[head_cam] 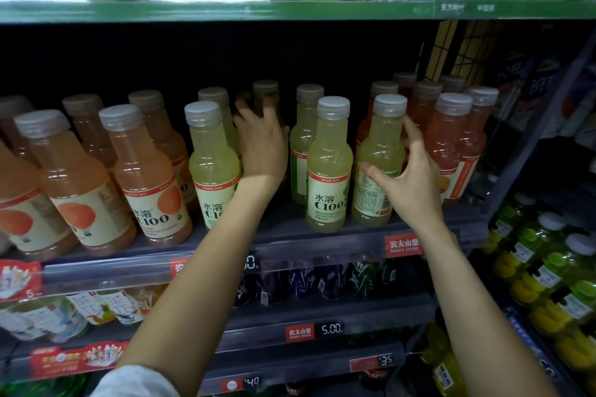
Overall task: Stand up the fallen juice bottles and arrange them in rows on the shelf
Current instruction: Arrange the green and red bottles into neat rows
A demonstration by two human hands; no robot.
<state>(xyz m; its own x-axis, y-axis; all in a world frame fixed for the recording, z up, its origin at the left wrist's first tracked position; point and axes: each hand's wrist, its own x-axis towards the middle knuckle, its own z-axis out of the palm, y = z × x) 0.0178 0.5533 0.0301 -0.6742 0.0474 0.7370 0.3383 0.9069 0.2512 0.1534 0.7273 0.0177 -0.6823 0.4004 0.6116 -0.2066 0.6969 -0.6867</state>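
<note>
The left hand (263, 142) reaches deep into the dark shelf (290, 240), fingers curled round a shadowed grey-capped bottle (266, 97). The right hand (408, 177), fingers spread, cups an upright pale-yellow plastic juice bottle (380, 151).

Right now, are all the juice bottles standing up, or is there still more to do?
Nearly done. Every bottle in view stands upright, orange ones left, red ones right. The left hand reaches for a bottle further back; the right hand is around a yellow bottle at the front. Left: closing the gap in the front row.
</note>
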